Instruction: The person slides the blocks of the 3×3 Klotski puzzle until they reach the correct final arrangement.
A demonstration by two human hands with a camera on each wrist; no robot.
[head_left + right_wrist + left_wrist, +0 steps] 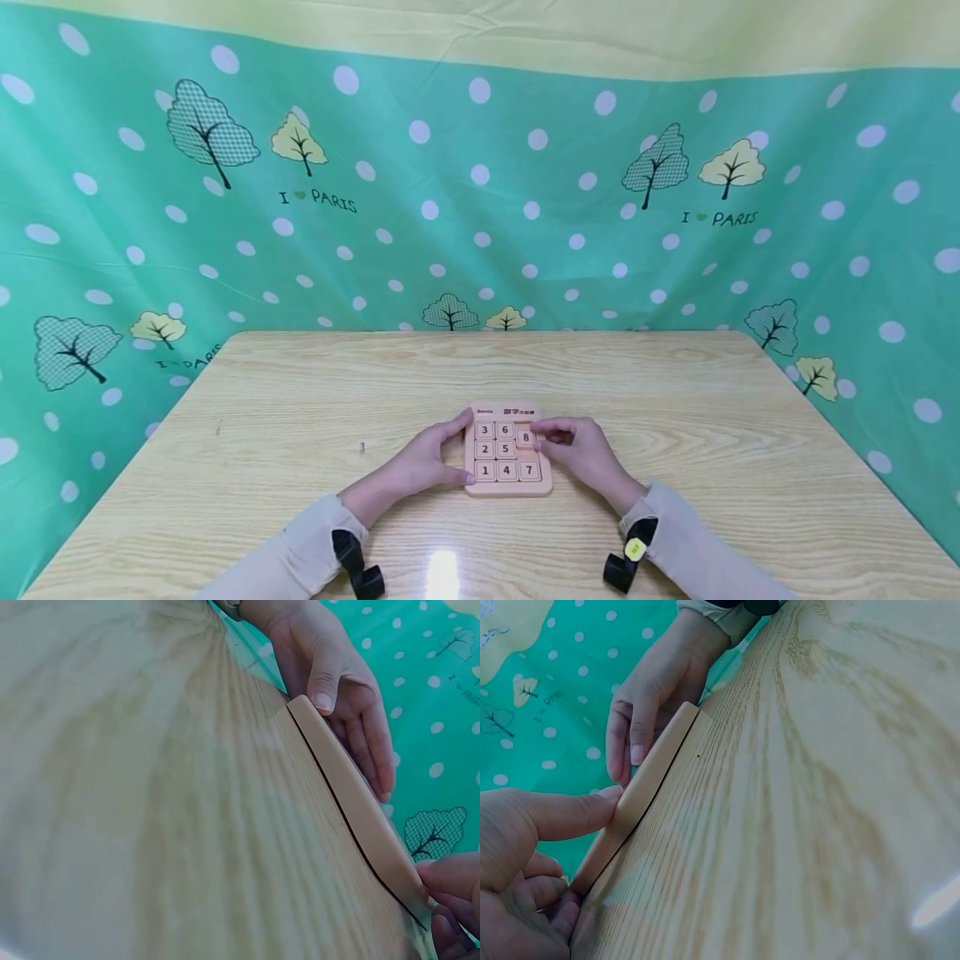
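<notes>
A pale pink number sliding puzzle lies flat on the table, its numbered tiles facing up. My left hand holds the frame along its left side, fingertips at the upper left corner and thumb at the lower left. On the right side, the thumb and forefinger of my right hand pinch the 8 tile. That tile sits between the top and middle rows of the right column, with gaps above and below it. Both wrist views show the puzzle's near edge side-on, partly hiding the fingers.
The wood-grain table reaches back to a green dotted curtain. A small dark mark shows left of the puzzle. Black straps with cameras sit on both wrists. A bright reflection lies at the front.
</notes>
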